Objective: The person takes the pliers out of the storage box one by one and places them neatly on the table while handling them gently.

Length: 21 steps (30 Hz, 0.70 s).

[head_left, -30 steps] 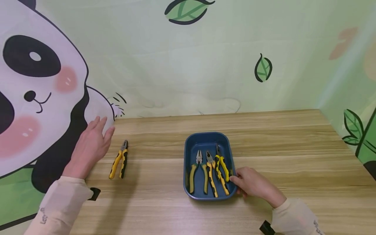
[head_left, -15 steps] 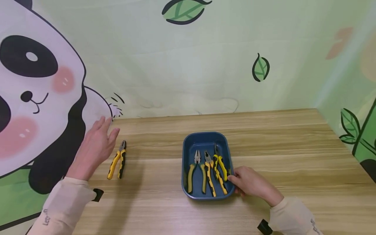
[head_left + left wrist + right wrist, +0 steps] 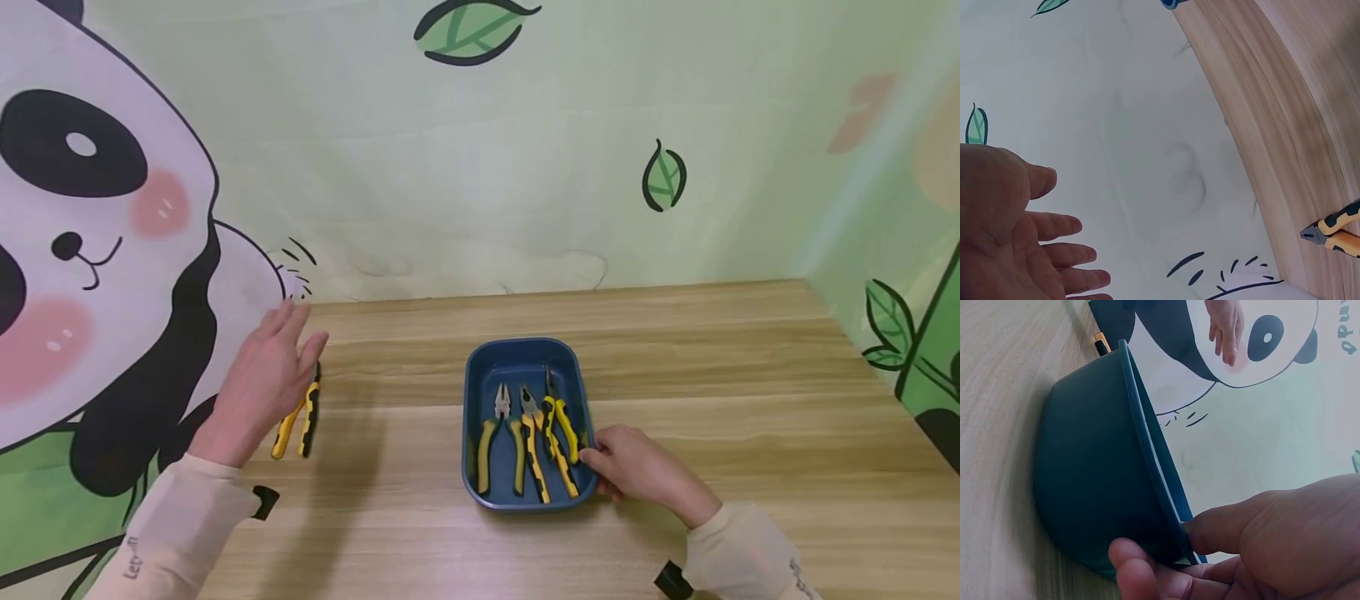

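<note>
My left hand (image 3: 264, 379) hovers with fingers extended over the table's left side and holds nothing. It partly covers a pair of combination pliers (image 3: 309, 421) with yellow and black handles; in the left wrist view the pliers (image 3: 1335, 234) show their grey nose. My right hand (image 3: 643, 468) pinches the right rim of a blue tray (image 3: 525, 354), thumb inside and fingers outside. Inside lie pliers with olive-green handles (image 3: 484, 458), pliers with orange-yellow and black handles (image 3: 534, 454), and long-nose pliers with bright yellow handles (image 3: 567, 429). The right wrist view shows the tray's outer wall (image 3: 1091, 469) close up.
The wood-grain table (image 3: 697, 358) meets a pale green backdrop (image 3: 360, 150) at its far edge. A large printed panda (image 3: 112, 242) fills the backdrop's left side, beside the table. Black wrist straps (image 3: 672, 581) show at the sleeves.
My left hand has moved to the right and now covers part of the pliers on the table. My right hand stays on the tray rim. The head view has shifted slightly.
</note>
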Motion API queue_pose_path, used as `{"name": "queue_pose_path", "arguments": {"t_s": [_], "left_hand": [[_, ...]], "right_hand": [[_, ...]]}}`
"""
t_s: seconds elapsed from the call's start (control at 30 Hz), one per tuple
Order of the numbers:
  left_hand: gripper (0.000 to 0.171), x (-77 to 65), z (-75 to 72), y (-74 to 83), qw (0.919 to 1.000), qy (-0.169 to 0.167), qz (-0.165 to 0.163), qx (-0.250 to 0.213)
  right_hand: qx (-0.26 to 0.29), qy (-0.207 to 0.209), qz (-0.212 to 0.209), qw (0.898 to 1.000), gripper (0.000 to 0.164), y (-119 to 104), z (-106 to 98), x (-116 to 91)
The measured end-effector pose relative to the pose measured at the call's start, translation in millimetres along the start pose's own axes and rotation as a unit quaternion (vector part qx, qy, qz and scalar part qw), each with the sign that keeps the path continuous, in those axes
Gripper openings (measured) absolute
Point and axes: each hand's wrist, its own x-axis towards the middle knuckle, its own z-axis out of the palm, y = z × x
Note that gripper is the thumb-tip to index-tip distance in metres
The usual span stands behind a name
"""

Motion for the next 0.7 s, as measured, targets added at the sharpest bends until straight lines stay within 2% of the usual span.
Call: {"name": "queue_pose_path", "arguments": {"t_s": [0.23,0.47,0.57,0.7], "left_hand": [[0.06,-0.4,5.2,8.1,0.9992,0.02,0.033,0.002],[0.054,-0.3,13.0,18.9,0.9938,0.059,0.093,0.014],[0.054,-0.3,15.9,25.4,0.9938,0.054,0.095,0.019],[0.056,-1.5,16.6,35.8,0.9956,0.029,0.088,0.017]], "right_hand": [[0.007,-0.002,-0.007,1.0,0.02,0.8,0.8,-1.5],[0.007,-0.002,-0.007,1.0,0.021,0.5,0.4,-0.7],[0.005,-0.001,-0.01,1.0,0.02,0.8,0.2,-0.4],[0.002,0.0,-0.012,1.0,0.02,1.4,-0.1,0.0]]}}
